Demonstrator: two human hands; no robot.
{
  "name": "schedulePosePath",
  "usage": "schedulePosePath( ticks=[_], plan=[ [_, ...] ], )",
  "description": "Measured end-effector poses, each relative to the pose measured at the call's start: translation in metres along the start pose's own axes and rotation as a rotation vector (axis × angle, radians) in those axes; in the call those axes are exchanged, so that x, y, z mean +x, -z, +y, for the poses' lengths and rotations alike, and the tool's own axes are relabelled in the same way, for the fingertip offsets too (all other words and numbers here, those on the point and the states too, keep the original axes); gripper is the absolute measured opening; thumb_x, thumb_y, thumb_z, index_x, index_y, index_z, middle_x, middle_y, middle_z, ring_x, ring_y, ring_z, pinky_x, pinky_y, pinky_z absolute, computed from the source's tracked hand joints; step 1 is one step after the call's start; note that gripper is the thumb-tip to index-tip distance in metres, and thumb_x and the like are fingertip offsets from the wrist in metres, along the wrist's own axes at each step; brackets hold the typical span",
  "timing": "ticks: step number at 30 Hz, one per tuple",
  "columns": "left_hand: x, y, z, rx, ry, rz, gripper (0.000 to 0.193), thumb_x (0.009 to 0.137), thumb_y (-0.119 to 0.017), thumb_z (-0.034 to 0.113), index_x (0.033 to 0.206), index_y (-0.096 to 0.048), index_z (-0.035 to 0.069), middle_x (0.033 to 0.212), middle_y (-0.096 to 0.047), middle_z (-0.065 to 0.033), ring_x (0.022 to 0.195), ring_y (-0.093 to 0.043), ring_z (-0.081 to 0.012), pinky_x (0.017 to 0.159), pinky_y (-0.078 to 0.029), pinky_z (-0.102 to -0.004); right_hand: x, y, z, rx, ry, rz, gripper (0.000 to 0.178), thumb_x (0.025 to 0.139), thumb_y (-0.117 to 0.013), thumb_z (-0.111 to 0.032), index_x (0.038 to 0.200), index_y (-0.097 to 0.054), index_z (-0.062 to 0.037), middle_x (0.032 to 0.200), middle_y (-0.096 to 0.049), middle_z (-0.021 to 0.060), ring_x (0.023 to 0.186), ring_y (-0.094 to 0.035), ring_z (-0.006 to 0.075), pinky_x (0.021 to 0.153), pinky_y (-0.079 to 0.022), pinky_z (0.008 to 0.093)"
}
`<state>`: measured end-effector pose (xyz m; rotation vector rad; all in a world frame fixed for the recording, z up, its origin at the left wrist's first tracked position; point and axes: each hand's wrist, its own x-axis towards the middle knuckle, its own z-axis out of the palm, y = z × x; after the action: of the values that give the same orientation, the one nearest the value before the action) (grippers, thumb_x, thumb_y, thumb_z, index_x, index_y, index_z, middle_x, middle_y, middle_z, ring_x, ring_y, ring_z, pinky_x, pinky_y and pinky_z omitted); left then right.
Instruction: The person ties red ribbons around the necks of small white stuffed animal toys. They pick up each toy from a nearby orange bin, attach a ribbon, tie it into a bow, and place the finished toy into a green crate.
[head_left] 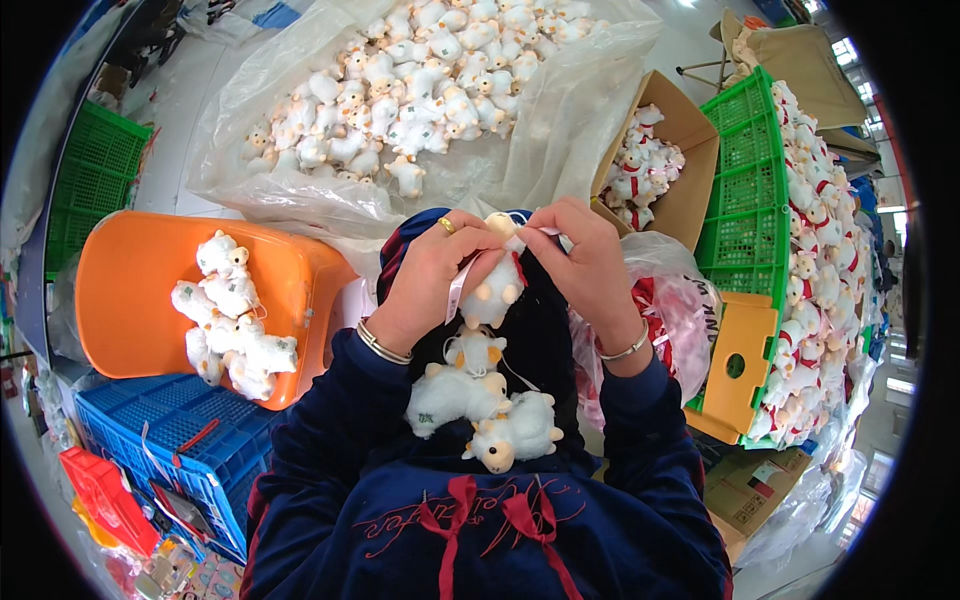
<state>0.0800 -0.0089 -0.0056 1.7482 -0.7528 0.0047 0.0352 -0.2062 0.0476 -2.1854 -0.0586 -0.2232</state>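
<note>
Over my lap, a small white plush sheep (pixel 488 302) is upside down or tilted between my hands, its cream head toward the far side. A pale ribbon (pixel 457 288) runs at its neck, and a bit of red shows beside it. My left hand (pixel 436 268) is closed in a pinch on the ribbon near the head. Opposite it, my right hand (pixel 580 256) pinches the ribbon's other side between thumb and fingers. Several more plush sheep (pixel 455 398) lie on my lap below, some with thin white strings.
Ahead, a clear plastic sheet (pixel 560 130) bears a heap of plush sheep. An orange tub (pixel 120 290) with several sheep stands left, above a blue crate (pixel 150 410). On the right are a cardboard box (pixel 690 130), a plastic bag with red pieces (pixel 690 330) and a full green crate (pixel 740 190).
</note>
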Motion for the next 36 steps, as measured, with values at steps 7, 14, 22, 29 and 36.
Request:
schedulePosePath(
  ticks=[7, 14, 22, 29, 36],
  plan=[
    [-0.001, 0.004, -0.002, 0.015, 0.102, -0.029, 0.011, 0.09, -0.076, 0.006, 0.099, -0.07, 0.002, 0.087, -0.067, -0.0083, 0.077, -0.064, -0.0204, 0.07, -0.051, -0.03, -0.018, 0.007, 0.0, 0.173, -0.1, -0.291, 0.01, 0.091, -0.072, -0.008, 0.094, -0.067, -0.0002, 0.083, -0.063, 0.0093, 0.073, -0.062, 0.0225, 0.067, -0.048, 0.0331],
    [-0.003, 0.0, -0.006, -0.053, 0.142, 0.004, 0.01, 0.092, -0.074, 0.008, 0.096, -0.068, 0.001, 0.082, -0.064, -0.0102, 0.072, -0.061, -0.0237, 0.068, -0.049, -0.0325, -0.021, 0.002, 0.008, 0.127, 0.083, -0.312, 0.005, 0.092, -0.07, -0.005, 0.092, -0.069, 0.0001, 0.081, -0.061, 0.003, 0.071, -0.055, 0.0123, 0.064, -0.044, 0.0273],
    [-0.006, -0.004, -0.007, -0.027, 0.035, 0.015, 0.01, 0.092, -0.073, 0.005, 0.098, -0.067, 0.001, 0.087, -0.066, -0.0103, 0.077, -0.063, -0.0266, 0.071, -0.05, -0.034, -0.006, -0.008, 0.003, 0.25, -0.333, -0.332, 0.019, 0.093, -0.072, -0.016, 0.085, -0.067, -0.0002, 0.074, -0.065, 0.0057, 0.068, -0.059, 0.0111, 0.064, -0.046, 0.0278],
    [-0.01, -0.008, -0.009, -0.044, -0.076, 0.069, 0.01, 0.09, -0.074, 0.002, 0.097, -0.066, 0.001, 0.09, -0.066, -0.0106, 0.079, -0.065, -0.0262, 0.071, -0.052, -0.0344, -0.004, -0.016, 0.002, 0.06, -0.199, -0.199, 0.019, 0.089, -0.072, -0.015, 0.093, -0.061, -0.0008, 0.078, -0.065, 0.0089, 0.069, -0.063, 0.0195, 0.063, -0.05, 0.0324],
    [-0.015, -0.009, -0.011, -0.064, -0.106, 0.016, 0.01, 0.09, -0.074, 0.001, 0.097, -0.068, 0.004, 0.088, -0.066, -0.0095, 0.078, -0.064, -0.0252, 0.07, -0.051, -0.0325, -0.011, -0.038, 0.021, -0.226, 0.234, -0.129, 0.014, 0.088, -0.062, -0.009, 0.099, -0.062, -0.0019, 0.09, -0.067, 0.0155, 0.079, -0.066, 0.037, 0.069, -0.053, 0.0447]
  ],
)
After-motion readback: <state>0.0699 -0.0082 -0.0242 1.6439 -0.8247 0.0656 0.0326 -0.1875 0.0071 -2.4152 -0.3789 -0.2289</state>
